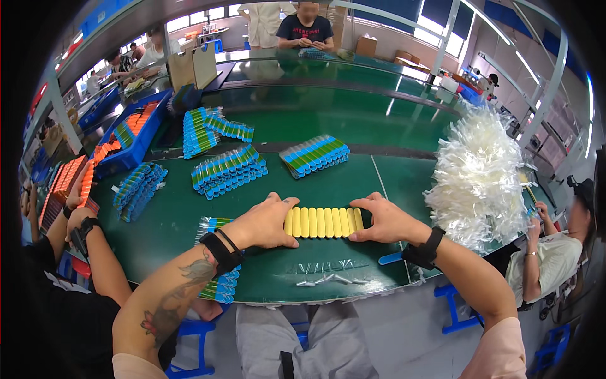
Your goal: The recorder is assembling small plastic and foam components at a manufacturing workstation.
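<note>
A row of several yellow, round-ended flat strips (324, 222), like small nail files, lies side by side in front of me. My left hand (273, 221) closes on its left end with thumb and fingers. At the opposite end my right hand (381, 218) grips the row the same way. Nearer the table's front edge lie several clear plastic sleeves (331, 278). A single blue round-ended strip (390, 258) rests beside my right wrist. Under my left forearm is a bundle of blue-and-green strips (221, 287), partly hidden by the arm.
Stacks of blue-and-green strips (228, 172) and another such stack (314, 156) sit beyond my hands. A tall heap of clear-white plastic sleeves (470, 180) stands at right. A blue crate (129, 155) holds orange pieces at left. Co-workers sit on both sides and across the green table (284, 132).
</note>
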